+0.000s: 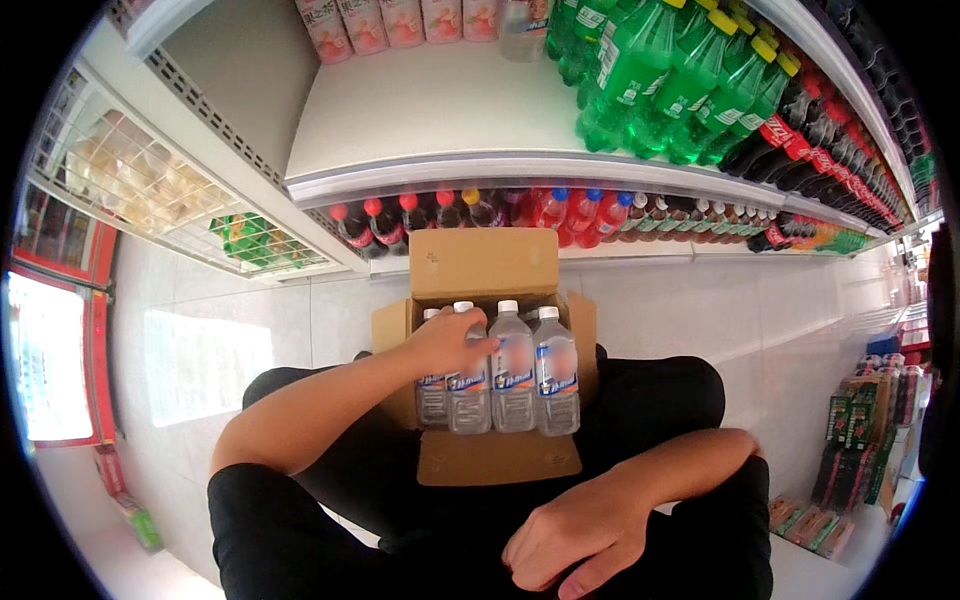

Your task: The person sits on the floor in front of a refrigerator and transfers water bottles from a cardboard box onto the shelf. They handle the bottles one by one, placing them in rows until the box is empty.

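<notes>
An open cardboard box (484, 262) stands on the floor between my knees, its flaps folded outward. Clear plastic bottles with white caps and blue labels lie slanted in it, among them a bottle at the right (557, 375) and one beside it (513, 375). My left hand (450, 341) is over the second bottle from the left (469, 401), its fingers around the neck just below the white cap. Part of the leftmost bottle (431, 397) is covered by that hand. My right hand (577, 536) rests near my lap, loosely curled, with nothing visible in it.
Ahead is a white shelf (435, 105) with pink cans (442, 19), a clear bottle (523, 30) and green soda bottles (637, 67). Cola and red drink bottles (585, 214) line the lower shelf. A wire rack (142, 180) stands left; stacked drink packs (851, 427) stand right.
</notes>
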